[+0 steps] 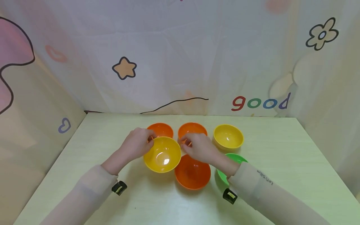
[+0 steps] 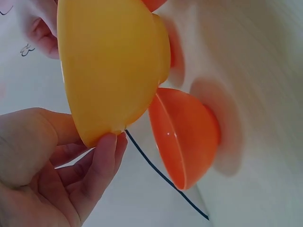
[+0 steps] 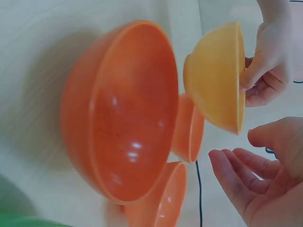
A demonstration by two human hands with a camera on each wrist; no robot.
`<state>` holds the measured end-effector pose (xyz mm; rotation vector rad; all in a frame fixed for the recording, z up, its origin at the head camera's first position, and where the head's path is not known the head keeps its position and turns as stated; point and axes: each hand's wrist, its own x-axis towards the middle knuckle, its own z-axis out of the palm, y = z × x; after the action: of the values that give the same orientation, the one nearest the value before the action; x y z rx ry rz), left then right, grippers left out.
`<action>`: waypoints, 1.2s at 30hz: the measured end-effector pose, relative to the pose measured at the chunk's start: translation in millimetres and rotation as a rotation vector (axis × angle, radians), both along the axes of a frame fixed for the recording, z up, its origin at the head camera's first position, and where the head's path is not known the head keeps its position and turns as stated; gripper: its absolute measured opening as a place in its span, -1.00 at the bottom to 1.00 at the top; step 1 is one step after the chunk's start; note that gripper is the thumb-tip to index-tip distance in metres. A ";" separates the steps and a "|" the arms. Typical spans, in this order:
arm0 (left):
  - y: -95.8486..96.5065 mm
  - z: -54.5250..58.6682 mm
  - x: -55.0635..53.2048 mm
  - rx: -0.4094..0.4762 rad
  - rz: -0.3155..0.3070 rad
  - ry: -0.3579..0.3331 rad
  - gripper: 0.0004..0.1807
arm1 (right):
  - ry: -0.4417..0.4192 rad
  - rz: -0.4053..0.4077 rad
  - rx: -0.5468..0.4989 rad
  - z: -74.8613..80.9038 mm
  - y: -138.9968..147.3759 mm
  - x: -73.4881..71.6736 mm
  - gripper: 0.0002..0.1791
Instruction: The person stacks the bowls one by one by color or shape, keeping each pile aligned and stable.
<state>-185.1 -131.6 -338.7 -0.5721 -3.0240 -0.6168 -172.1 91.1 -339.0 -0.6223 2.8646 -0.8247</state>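
My left hand [image 1: 140,143] pinches the left rim of a yellow bowl [image 1: 162,157], thumb inside and fingers outside in the left wrist view. The bowl is raised above the table, its inside turned toward me. To its right, my right hand [image 1: 200,147] hovers over the orange bowls; the right wrist view shows its thumb and fingers [image 3: 232,175] apart around nothing. One orange bowl [image 1: 192,176] sits below that hand, at the front. Behind the hands stand a left orange bowl [image 1: 160,128] and a middle orange bowl [image 1: 192,126], both partly covered.
A second yellow bowl [image 1: 228,136] stands at the back right. In front of it is a green bowl [image 1: 221,177], partly hidden under my right forearm. The pale table [image 1: 284,162] ends at a printed cloth backdrop [image 1: 180,62].
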 end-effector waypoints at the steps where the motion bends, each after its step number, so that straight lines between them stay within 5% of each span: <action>1: 1.7 1.4 -0.4 0.001 -0.004 0.002 -0.86 | -0.002 -0.011 0.003 1.6 0.0 -0.7 -0.78; 19: 30.8 11.9 -5.6 0.037 -0.002 0.003 -0.84 | 0.013 -0.108 0.039 10.5 4.6 -1.8 -0.79; 31: 50.1 12.5 4.8 0.057 -0.008 -0.001 -0.84 | -0.041 -0.132 -0.001 9.7 19.9 1.7 -0.81; 36: 57.2 9.6 8.6 0.057 -0.009 -0.052 -0.85 | -0.057 -0.140 0.020 7.5 25.2 5.6 -0.80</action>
<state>-176.5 -74.4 -329.1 -0.5772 -3.0421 -0.7267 -166.4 116.3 -331.5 -0.3931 2.8866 -0.8174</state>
